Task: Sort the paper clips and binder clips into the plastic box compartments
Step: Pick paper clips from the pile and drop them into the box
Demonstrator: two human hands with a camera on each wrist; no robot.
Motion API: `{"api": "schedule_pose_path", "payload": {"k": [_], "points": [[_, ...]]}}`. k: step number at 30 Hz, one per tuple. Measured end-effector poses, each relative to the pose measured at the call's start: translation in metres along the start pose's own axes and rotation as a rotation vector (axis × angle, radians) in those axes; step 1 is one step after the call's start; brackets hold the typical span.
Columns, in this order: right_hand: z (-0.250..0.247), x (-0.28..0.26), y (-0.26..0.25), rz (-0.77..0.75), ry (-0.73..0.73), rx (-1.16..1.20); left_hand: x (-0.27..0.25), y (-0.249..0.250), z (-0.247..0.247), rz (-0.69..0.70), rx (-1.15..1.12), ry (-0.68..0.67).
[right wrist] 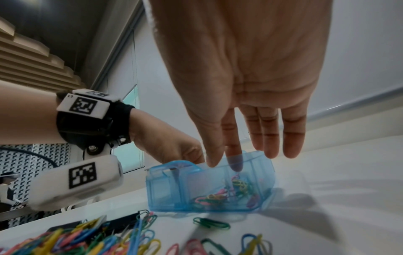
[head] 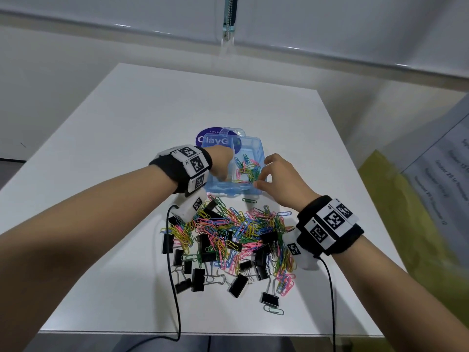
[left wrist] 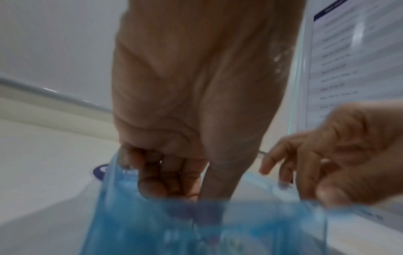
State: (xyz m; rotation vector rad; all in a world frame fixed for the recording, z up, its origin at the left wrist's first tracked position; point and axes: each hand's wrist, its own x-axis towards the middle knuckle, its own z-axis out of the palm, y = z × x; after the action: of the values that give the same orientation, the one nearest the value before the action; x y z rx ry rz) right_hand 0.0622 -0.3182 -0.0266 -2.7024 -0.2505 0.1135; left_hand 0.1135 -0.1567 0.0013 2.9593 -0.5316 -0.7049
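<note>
Blue plastic box (head: 250,148) steadied by left hand (head: 221,158), fingers curled on its wall; right hand (head: 281,179) released over paper clips (head: 247,170) inside. Likely next: pinch more from desk (head: 127,148) pile (head: 236,232).

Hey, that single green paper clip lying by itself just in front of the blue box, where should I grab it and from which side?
Pinch the green paper clip across its long sides, coming straight down from above. It lies flat and alone on the table, apart from the pile, just in front of the blue box. The right hand hovers nearest.
</note>
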Motion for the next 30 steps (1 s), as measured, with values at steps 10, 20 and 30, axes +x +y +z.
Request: {"api": "schedule_pose_path", "payload": {"k": [10, 20, 30], "points": [[0.002, 0.002, -0.001, -0.051, 0.027, -0.171, 0.010, 0.008, -0.034, 0.080, -0.326, 0.171], [0.019, 0.004, -0.020, -0.226, -0.203, -0.142, -0.012, -0.070, -0.010, -0.238, -0.359, 0.215], [0.015, 0.001, -0.025, -0.172, -0.248, -0.176, -0.014, -0.074, 0.009, -0.175, -0.610, 0.126]]}}
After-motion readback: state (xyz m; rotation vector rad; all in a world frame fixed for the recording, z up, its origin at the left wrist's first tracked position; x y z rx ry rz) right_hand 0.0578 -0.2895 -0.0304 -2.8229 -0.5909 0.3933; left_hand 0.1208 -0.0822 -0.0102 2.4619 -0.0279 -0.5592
